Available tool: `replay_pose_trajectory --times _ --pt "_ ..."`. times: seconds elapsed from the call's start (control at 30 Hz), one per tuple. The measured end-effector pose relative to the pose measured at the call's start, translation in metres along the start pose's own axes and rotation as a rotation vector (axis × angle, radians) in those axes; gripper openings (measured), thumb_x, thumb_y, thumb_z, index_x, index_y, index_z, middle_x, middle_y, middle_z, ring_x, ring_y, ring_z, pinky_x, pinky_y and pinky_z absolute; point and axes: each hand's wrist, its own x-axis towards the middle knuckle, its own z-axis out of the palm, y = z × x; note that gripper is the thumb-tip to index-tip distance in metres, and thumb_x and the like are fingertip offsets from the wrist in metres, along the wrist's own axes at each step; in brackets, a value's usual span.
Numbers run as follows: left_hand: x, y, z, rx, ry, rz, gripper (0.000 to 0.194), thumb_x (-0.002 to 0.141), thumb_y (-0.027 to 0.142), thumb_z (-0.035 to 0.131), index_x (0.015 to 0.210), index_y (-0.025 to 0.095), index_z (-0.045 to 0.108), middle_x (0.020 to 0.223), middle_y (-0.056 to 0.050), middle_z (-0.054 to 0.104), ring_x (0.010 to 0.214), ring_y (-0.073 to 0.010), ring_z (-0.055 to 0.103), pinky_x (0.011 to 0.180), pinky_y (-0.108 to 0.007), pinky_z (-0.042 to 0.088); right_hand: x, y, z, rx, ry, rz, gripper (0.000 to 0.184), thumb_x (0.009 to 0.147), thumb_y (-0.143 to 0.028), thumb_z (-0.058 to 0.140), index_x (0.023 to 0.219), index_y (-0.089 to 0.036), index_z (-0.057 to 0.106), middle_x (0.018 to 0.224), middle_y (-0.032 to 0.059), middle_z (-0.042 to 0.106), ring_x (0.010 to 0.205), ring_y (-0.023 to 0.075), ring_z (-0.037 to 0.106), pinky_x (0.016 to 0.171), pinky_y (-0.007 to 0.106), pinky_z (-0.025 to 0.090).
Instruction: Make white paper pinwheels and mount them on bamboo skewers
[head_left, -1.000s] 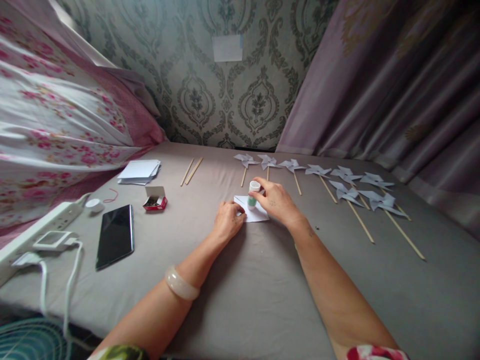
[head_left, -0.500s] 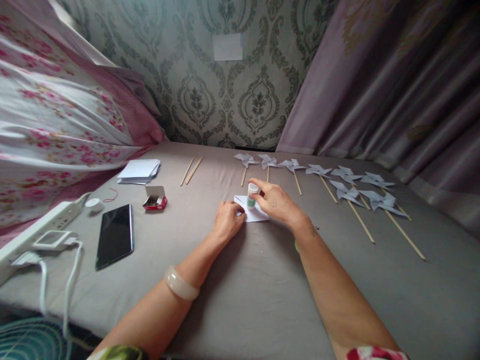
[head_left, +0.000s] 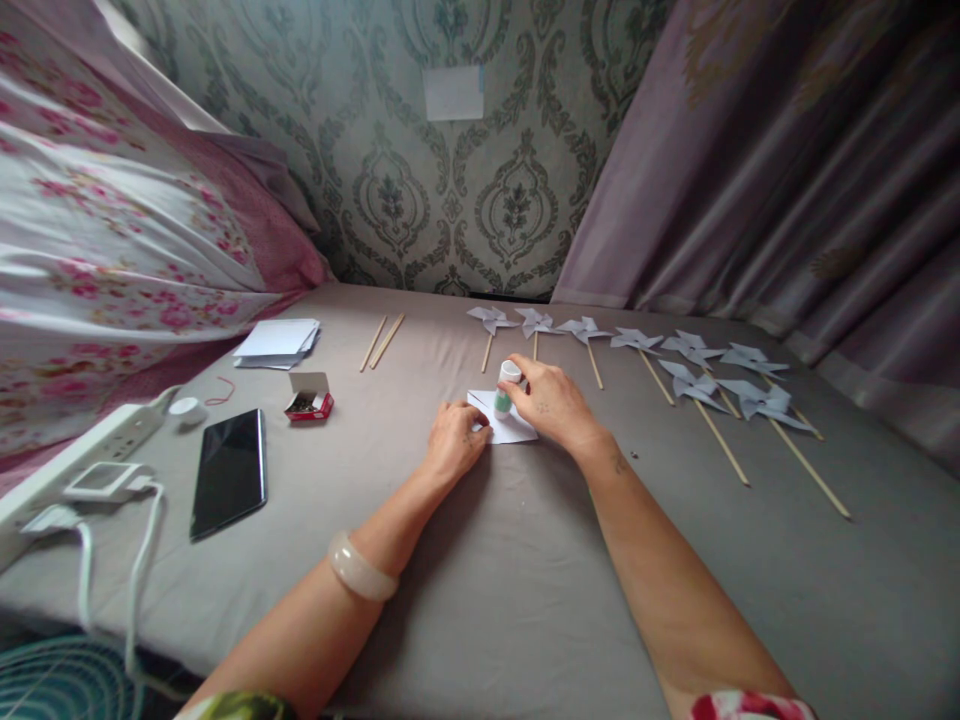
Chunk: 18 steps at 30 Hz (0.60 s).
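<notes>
A white paper piece point(head_left: 517, 430) with cut lines lies flat on the cloth in front of me. My left hand point(head_left: 456, 438) has its fingers curled on the paper's left edge, thumb and fingertips holding it. In my right hand point(head_left: 553, 405) is a white and green glue stick point(head_left: 502, 400), gripped between thumb and fingers. Its lower end meets the paper, and its white top leans a little to the right. Beyond my hands, several finished paper pinwheels point(head_left: 765, 400) on wooden sticks lie in a row toward the right.
At the left are a stack of paper point(head_left: 276, 340), loose wooden sticks point(head_left: 388, 341), a red box of pins point(head_left: 310, 402), a white cap point(head_left: 187, 410), a phone point(head_left: 229, 473) and a power strip point(head_left: 112, 445). A tiny object point(head_left: 634, 455) lies right of my right wrist.
The glue stick has shifted slightly on the paper and its top leans more to the right. My right hand moved a little with it; my left hand stays in place.
</notes>
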Motion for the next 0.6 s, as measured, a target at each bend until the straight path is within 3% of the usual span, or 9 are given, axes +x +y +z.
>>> replay_pose_trajectory --times 0.27,0.6 --pt "0.0 -0.002 0.002 -0.004 0.007 0.009 0.017 0.076 0.024 0.06 0.083 0.017 0.075 0.09 -0.008 0.067 0.091 -0.0229 0.055 0.087 -0.034 0.043 0.0 0.005 0.002 0.135 -0.099 -0.153 0.046 0.089 -0.018 0.046 0.135 -0.019 0.047 0.127 0.0106 0.06 0.112 0.0211 0.057 0.094 0.031 0.041" --pt "0.001 -0.002 0.002 0.0 0.004 0.002 0.018 0.076 0.024 0.06 0.084 0.018 0.074 0.091 -0.007 0.067 0.091 -0.0221 0.055 0.087 -0.034 0.043 0.003 0.0 0.011 0.031 0.053 0.012 0.028 0.087 -0.035 0.056 0.11 -0.02 0.06 0.098 0.0098 0.069 0.089 0.0228 0.063 0.075 0.029 0.043"
